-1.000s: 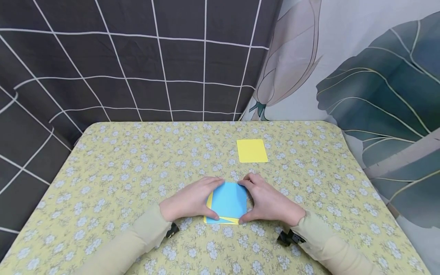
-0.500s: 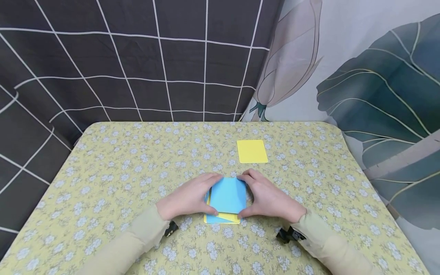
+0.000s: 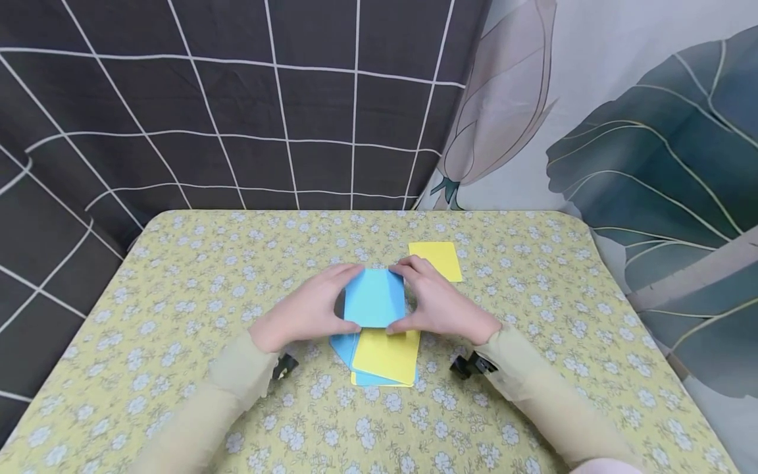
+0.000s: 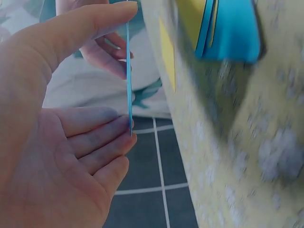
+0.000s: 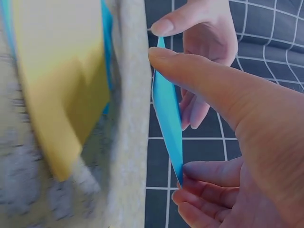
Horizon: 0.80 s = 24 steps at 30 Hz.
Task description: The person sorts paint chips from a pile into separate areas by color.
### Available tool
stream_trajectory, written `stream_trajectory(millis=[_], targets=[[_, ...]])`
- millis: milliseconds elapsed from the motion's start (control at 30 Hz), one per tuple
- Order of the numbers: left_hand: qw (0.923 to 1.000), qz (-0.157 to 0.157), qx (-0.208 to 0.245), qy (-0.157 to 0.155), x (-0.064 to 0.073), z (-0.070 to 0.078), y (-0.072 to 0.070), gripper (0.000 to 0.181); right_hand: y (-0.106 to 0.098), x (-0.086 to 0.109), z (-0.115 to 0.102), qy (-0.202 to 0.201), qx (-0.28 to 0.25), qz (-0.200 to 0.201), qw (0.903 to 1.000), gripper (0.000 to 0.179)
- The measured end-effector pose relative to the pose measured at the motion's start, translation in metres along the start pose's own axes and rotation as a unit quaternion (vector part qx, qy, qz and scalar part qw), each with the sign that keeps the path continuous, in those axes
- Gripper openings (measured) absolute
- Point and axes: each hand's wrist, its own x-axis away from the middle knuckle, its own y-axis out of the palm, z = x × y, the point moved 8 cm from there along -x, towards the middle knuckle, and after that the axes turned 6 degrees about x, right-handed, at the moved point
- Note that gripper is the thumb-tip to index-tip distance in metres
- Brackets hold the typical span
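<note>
A square light-blue card [image 3: 374,303] is held up off the table between both hands, slightly bowed. My left hand [image 3: 316,306] pinches its left edge between thumb and fingertips. On the opposite edge, my right hand [image 3: 441,306] has the same kind of pinch. Seen edge-on, the blue card [image 4: 129,90] is a thin strip in the left wrist view, apart from the tablecloth. Below the hands lies a loose pile of cards, with a yellow card [image 3: 387,355] on top and a blue card [image 3: 343,345] sticking out at the left.
Another yellow card [image 3: 438,260] lies alone farther back, partly behind my right hand. The table has a yellow floral cloth [image 3: 195,303]. Dark gridded fabric [image 3: 237,99] hangs behind, and a leaf-patterned curtain [image 3: 651,164] hangs at the right.
Both hands have lifted the blue card off the pile and moved it away from me and slightly left. The yellow card beneath is now uncovered, and the pile is more fanned out.
</note>
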Motion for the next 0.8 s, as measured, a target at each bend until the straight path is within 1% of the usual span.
stream_trajectory(millis=[200,367,500,600,800], targets=[[0.9999,0.014,0.007,-0.007,-0.007,-0.009,-0.022,0.101,-0.004,-0.025,-0.001,-0.003,-0.013,0.009,0.9999,0.102],[0.9997,0.013,-0.013,-0.015,-0.014,-0.016,-0.036,0.101,-0.002,-0.045,0.0,-0.004,-0.028,0.013,0.9995,0.1],[0.9992,0.014,-0.028,-0.024,-0.022,-0.025,-0.044,0.102,0.0,-0.062,0.004,0.002,-0.046,0.013,0.9988,0.101],[0.9989,0.014,-0.031,-0.033,-0.028,-0.033,-0.048,0.103,0.002,-0.075,0.008,0.011,-0.063,0.01,0.9979,0.101],[0.9982,0.006,-0.015,-0.057,-0.037,-0.048,-0.048,0.103,0.015,-0.095,0.016,0.028,-0.061,-0.005,0.9978,0.101]])
